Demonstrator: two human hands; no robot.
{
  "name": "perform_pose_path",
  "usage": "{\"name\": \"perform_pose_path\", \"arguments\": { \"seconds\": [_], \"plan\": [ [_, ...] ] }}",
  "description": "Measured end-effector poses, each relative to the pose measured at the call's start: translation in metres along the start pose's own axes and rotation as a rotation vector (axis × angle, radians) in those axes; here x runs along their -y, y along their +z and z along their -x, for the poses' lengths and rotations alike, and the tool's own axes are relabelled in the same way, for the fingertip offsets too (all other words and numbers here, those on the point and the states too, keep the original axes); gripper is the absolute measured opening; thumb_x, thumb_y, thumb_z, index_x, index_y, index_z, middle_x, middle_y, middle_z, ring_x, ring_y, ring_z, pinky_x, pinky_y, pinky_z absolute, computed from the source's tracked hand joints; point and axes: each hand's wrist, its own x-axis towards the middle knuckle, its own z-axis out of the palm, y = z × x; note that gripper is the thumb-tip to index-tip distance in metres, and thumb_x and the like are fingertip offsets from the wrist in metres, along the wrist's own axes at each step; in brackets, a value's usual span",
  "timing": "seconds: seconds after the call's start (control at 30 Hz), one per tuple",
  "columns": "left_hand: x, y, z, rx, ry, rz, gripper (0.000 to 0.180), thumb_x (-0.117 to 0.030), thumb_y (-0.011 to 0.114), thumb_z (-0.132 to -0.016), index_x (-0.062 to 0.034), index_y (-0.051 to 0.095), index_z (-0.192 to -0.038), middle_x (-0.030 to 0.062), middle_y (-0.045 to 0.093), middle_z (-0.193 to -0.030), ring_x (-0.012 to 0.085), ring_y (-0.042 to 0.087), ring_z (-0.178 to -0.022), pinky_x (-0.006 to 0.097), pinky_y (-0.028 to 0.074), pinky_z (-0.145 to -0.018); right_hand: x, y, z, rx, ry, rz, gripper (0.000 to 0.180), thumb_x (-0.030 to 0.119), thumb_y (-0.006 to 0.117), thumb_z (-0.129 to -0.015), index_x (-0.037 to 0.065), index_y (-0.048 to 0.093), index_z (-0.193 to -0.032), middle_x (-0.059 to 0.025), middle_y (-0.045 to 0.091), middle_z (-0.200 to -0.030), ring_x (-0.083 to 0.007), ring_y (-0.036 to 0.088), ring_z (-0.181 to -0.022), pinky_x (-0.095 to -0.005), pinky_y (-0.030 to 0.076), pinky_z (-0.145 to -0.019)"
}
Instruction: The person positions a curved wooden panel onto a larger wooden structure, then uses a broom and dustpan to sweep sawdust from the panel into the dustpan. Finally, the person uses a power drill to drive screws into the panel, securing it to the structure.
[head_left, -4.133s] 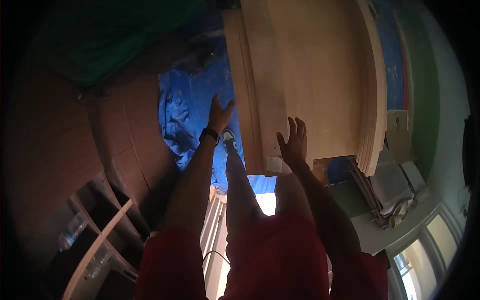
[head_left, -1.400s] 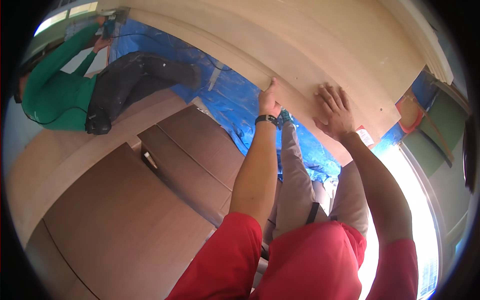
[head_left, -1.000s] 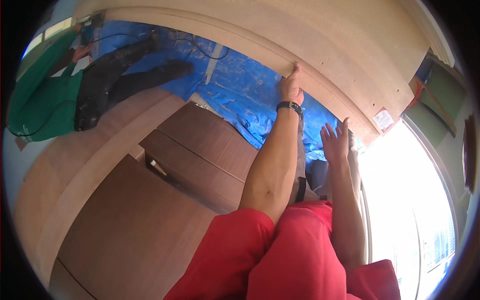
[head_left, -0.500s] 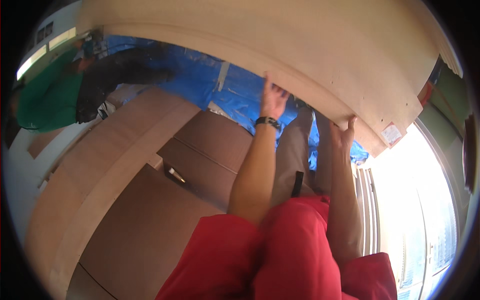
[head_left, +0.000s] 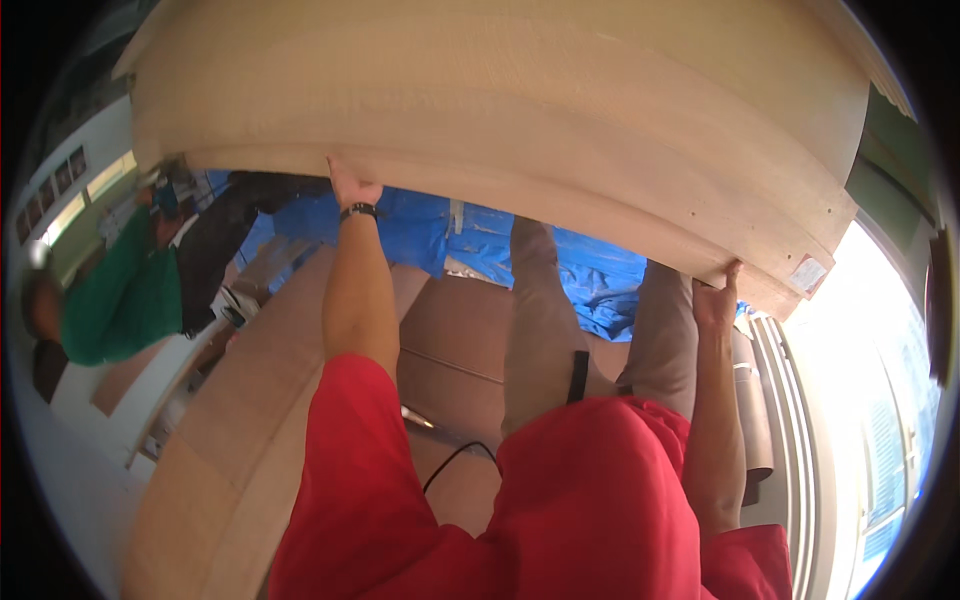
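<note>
both hands hold the large pale wooden panel (head_left: 520, 130) by its lower edge, left hand (head_left: 352, 186) far left, right hand (head_left: 718, 298) near its right corner, grip closed on it, keeping it above the blue tarp (head_left: 560, 250).

We see a blue tarp (head_left: 560, 255) spread over the floor, w/ brown wood panels (head_left: 455, 335) lying flat beside it. At left a person in a green top (head_left: 120, 300) & dark trousers is bent low nr a pale panel (head_left: 230, 420). A black cable (head_left: 455, 460) trails across the brown panels. Bright window (head_left: 880, 400) at right.
</note>
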Motion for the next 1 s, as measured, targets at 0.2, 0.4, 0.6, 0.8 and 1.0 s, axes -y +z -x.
{"name": "perform_pose_path", "arguments": {
  "seconds": [0.2,0.4,0.6,0.8,1.0],
  "plan": [
    [0.004,-0.018,-0.036,-0.039,0.098,0.052,0.051,-0.038,0.062,-0.095,-0.0098,0.05,-0.135,0.0074,0.056,-0.136,0.0298,0.051,-0.126,0.051,0.041,-0.107,0.005,-0.024,-0.031,-0.067,-0.065,-0.034,0.055,0.04,0.06,-0.095,0.006,0.048,-0.136,-0.0112,0.05,-0.14,-0.0272,0.043,-0.131,-0.0457,0.032,-0.115],
    [0.007,-0.03,-0.034,0.005,-0.028,0.182,0.052,-0.035,0.066,-0.093,-0.0099,0.05,-0.135,0.0094,0.057,-0.133,0.0294,0.052,-0.125,0.05,0.043,-0.105,0.001,-0.014,-0.032,-0.15,-0.142,-0.034,0.048,0.032,0.06,-0.096,0.006,0.049,-0.135,-0.0143,0.049,-0.14,-0.0312,0.041,-0.133,-0.0515,0.029,-0.116],
    [0.008,-0.022,-0.027,-0.034,-0.05,0.178,0.052,-0.038,0.067,-0.092,-0.0098,0.052,-0.133,0.0077,0.056,-0.135,0.0296,0.049,-0.127,0.05,0.041,-0.106,-0.017,0.011,-0.021,-0.206,-0.209,-0.037,0.05,0.035,0.056,-0.098,0.012,0.044,-0.141,-0.0126,0.042,-0.147,-0.0328,0.037,-0.137,-0.0532,0.028,-0.116],
    [0.012,-0.025,-0.032,-0.049,-0.02,0.166,0.053,-0.04,0.064,-0.093,-0.01,0.051,-0.135,0.0086,0.054,-0.137,0.03,0.048,-0.127,0.051,0.041,-0.106,-0.024,0.018,-0.028,-0.139,-0.289,0.15,0.056,0.049,0.044,-0.1,0.018,0.037,-0.146,-0.0105,0.039,-0.149,-0.0335,0.037,-0.138,-0.0547,0.031,-0.114],
    [0.015,-0.02,-0.025,-0.029,-0.044,0.145,0.051,-0.039,0.063,-0.094,-0.0099,0.052,-0.134,0.0083,0.053,-0.137,0.0305,0.047,-0.128,0.051,0.04,-0.106,-0.03,0.038,-0.024,-0.247,-0.299,0.166,0.061,0.054,0.047,-0.097,0.017,0.04,-0.145,-0.008,0.041,-0.149,-0.0325,0.038,-0.138,-0.0553,0.03,-0.115]
  ]
}}
